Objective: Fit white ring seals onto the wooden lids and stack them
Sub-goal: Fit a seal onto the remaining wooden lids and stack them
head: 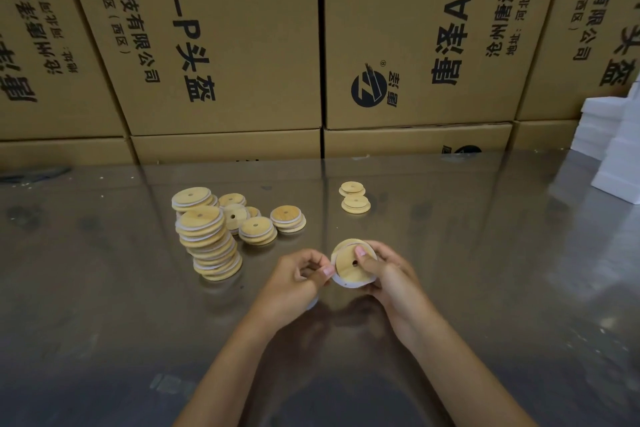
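The leaning stack of sealed lids stands left on the table. The left hand pinches the white ring seal; the right hand grips the wooden lid. Cartons read "4.0-P" and "AH4".

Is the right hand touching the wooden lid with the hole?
Touching. The head view shows the right hand gripping the wooden lid, with its thumb pressed on the lid's face near the hole.
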{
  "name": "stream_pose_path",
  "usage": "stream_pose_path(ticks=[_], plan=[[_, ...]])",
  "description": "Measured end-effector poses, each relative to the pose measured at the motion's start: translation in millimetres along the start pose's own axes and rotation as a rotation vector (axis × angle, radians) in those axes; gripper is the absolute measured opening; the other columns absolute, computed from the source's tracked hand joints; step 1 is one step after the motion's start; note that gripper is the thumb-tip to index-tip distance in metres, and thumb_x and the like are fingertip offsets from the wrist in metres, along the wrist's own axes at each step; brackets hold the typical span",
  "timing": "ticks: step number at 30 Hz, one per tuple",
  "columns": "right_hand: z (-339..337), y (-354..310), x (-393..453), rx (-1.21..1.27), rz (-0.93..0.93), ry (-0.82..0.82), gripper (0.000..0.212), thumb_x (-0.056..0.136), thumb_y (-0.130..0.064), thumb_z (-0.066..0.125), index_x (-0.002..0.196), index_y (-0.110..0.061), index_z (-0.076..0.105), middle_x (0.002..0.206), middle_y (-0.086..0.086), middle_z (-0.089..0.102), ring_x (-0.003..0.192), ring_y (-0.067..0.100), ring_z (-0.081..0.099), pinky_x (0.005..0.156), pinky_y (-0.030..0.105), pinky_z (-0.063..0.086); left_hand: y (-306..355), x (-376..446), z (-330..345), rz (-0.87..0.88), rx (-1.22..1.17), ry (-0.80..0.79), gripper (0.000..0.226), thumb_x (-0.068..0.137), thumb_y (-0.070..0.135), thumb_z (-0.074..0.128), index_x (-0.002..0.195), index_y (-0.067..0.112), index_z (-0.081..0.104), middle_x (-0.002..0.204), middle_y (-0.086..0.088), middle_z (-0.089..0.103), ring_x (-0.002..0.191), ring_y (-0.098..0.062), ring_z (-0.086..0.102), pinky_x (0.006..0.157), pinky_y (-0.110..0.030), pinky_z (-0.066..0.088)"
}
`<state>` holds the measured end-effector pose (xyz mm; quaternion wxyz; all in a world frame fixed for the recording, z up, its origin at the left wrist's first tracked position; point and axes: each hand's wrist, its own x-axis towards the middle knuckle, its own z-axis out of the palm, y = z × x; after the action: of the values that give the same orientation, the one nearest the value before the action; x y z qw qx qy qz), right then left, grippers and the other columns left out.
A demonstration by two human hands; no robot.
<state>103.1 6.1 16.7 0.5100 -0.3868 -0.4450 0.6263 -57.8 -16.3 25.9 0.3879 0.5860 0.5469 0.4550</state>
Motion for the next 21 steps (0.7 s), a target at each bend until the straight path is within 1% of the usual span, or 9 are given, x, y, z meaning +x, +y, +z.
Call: stream_pose_path(ticks=[3, 6, 8, 10, 12, 13, 16, 19, 21], plan=[[-0.6, 0.6, 1.1, 0.041, 0.016, -0.011, 0.020, 0.097, -0.015, 0.059, 0.109, -0.003, 0.069, 0.094, 0.012, 0.073, 0.084, 0.020, 0.069, 0.072, 0.026, 0.054, 3.2, -2.4, 3.8, -0.056, -0.054, 0.005, 0.014, 0.094, 0.012, 0.060, 0.080, 0.010, 0.062, 0.075, -0.010, 0.056, 0.066, -0.019, 0.044, 0.059, -0.028, 0.035], [-0.9, 0.7, 2.1, 0.073, 0.018, -0.024, 0.021, 0.097, -0.015, 0.058, 0.110, -0.002, 0.069, 0.096, 0.012, 0.073, 0.084, 0.019, 0.069, 0.071, 0.024, 0.055, 7.6, -3.9, 5.8, -0.123, -0.141, 0.014, 0.012, 0.094, 0.013, 0.061, 0.084, 0.007, 0.064, 0.077, -0.012, 0.054, 0.049, -0.010, 0.038, 0.052, -0.024, 0.029], [-0.5, 0.7, 2.5, 0.084, 0.027, -0.035, 0.022, 0.097, -0.015, 0.058, 0.112, -0.004, 0.068, 0.097, 0.012, 0.073, 0.084, 0.018, 0.069, 0.070, 0.024, 0.054, 8.6, -4.9, 7.0, -0.168, -0.203, 0.049, 0.010, 0.092, 0.013, 0.063, 0.084, 0.008, 0.068, 0.076, -0.007, 0.059, 0.043, -0.003, 0.042, 0.053, -0.022, 0.034], [-0.6, 0.4, 2.8, 0.067, 0.035, -0.054, 0.022, 0.097, -0.016, 0.059, 0.113, -0.003, 0.067, 0.098, 0.011, 0.073, 0.085, 0.018, 0.069, 0.069, 0.023, 0.055, 8.6, -5.2, 7.6, -0.197, -0.254, 0.100, 0.011, 0.090, 0.014, 0.066, 0.080, 0.011, 0.070, 0.075, -0.006, 0.062, 0.052, -0.004, 0.050, 0.055, -0.021, 0.039], [-1.6, -0.9, 2.8, 0.020, 0.025, -0.079, 0.022, 0.097, -0.016, 0.059, 0.112, -0.002, 0.066, 0.097, 0.010, 0.072, 0.086, 0.019, 0.068, 0.070, 0.025, 0.054, 8.3, -4.0, 6.8, -0.196, -0.297, 0.141, 0.012, 0.088, 0.012, 0.067, 0.077, 0.010, 0.070, 0.073, -0.008, 0.062, 0.065, -0.011, 0.054, 0.055, -0.021, 0.041], [-1.9, -1.6, 2.8, -0.005, 0.016, -0.089, 0.022, 0.097, -0.016, 0.059, 0.112, -0.002, 0.065, 0.096, 0.009, 0.072, 0.087, 0.019, 0.067, 0.069, 0.025, 0.053, 8.5, -2.8, 6.2, -0.189, -0.308, 0.154, 0.013, 0.088, 0.011, 0.067, 0.076, 0.009, 0.070, 0.071, -0.008, 0.062, 0.067, -0.012, 0.054, 0.054, -0.019, 0.041], [-2.0, -2.8, 1.8, -0.036, -0.002, -0.104, 0.019, 0.097, -0.015, 0.059, 0.110, -0.003, 0.065, 0.093, 0.005, 0.070, 0.085, 0.016, 0.064, 0.068, 0.025, 0.050, 8.3, -0.4, 3.3, -0.200, -0.322, 0.171, 0.014, 0.087, 0.010, 0.068, 0.074, 0.009, 0.071, 0.069, -0.008, 0.062, 0.067, -0.013, 0.054, 0.052, -0.018, 0.042], [-0.6, -2.5, 0.7, -0.082, -0.025, -0.101, 0.017, 0.097, -0.015, 0.060, 0.108, -0.004, 0.065, 0.091, 0.004, 0.071, 0.084, 0.014, 0.064, 0.069, 0.025, 0.051, 5.8, 2.2, 0.3, -0.234, -0.287, 0.190, 0.020, 0.086, 0.013, 0.070, 0.066, 0.014, 0.071, 0.070, -0.008, 0.063, 0.067, -0.015, 0.054, 0.058, -0.023, 0.040], [0.1, -3.4, -0.1, -0.105, -0.044, -0.089, 0.018, 0.096, -0.014, 0.061, 0.110, -0.003, 0.065, 0.091, 0.004, 0.071, 0.084, 0.014, 0.064, 0.069, 0.025, 0.051, 5.3, 2.8, -1.2, -0.243, -0.262, 0.195, 0.022, 0.085, 0.015, 0.071, 0.064, 0.016, 0.071, 0.069, -0.006, 0.064, 0.064, -0.013, 0.054, 0.059, -0.022, 0.041]])
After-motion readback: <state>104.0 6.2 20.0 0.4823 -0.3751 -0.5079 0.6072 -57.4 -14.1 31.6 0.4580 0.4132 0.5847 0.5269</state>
